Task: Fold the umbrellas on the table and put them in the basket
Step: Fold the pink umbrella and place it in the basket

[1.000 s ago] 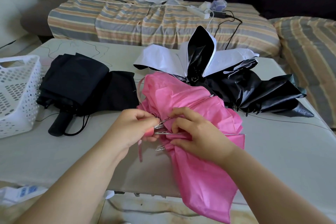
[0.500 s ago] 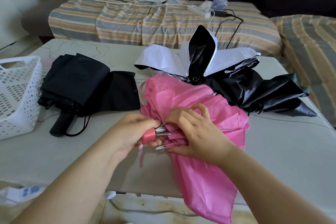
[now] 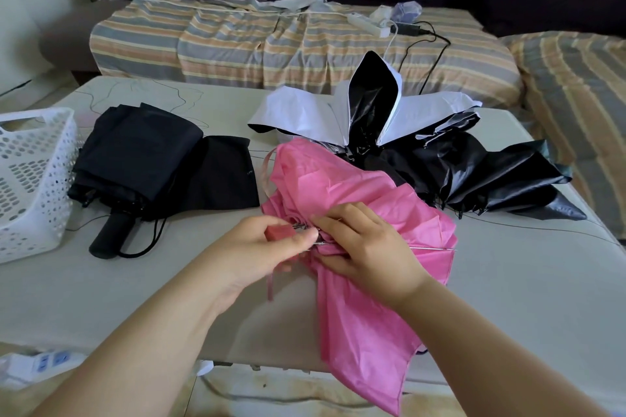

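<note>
A pink umbrella lies half collapsed in the middle of the grey table, part of its cloth hanging over the near edge. My left hand grips its pink handle. My right hand holds the gathered cloth and metal ribs right beside that handle. A black umbrella with a black handle lies loosely collapsed at the left. Behind the pink one sprawls a white-and-black umbrella, unfolded. The white perforated basket stands at the table's left edge.
A striped sofa runs behind the table, with a power strip and black cables on it. A striped cushion sits at the right. Another power strip lies on the floor at the lower left.
My left hand has drawn the pink handle slightly out to the left. My right hand has closed in round the ribs and cloth, bunching the pink cloth tighter.
</note>
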`<control>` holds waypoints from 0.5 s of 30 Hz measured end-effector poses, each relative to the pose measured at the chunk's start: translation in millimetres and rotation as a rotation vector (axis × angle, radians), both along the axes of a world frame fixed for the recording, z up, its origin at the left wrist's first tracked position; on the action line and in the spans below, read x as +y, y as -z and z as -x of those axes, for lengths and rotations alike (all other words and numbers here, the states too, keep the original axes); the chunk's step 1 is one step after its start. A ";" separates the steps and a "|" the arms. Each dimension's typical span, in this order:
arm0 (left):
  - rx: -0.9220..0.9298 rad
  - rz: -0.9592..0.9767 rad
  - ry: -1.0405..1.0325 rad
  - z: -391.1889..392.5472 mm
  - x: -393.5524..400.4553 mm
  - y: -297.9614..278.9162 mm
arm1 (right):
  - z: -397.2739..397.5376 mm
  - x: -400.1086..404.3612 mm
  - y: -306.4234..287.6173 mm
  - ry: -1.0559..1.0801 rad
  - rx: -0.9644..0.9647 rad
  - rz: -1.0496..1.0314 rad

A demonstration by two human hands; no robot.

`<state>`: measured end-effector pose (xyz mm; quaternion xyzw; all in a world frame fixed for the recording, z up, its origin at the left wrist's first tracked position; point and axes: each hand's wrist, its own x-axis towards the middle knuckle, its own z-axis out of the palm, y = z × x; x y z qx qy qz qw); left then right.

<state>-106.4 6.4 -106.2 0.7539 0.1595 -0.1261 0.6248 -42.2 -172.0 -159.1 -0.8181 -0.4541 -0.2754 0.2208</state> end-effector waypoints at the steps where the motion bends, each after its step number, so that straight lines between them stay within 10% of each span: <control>1: -0.011 0.042 -0.012 0.6 -2.4 1.6 | 0.3 1.4 2.5 0.003 -0.010 0.001; 15: -0.156 0.238 -0.301 -4.8 -18.0 -1.5 | 7.9 10.1 0.6 0.136 -0.006 -0.023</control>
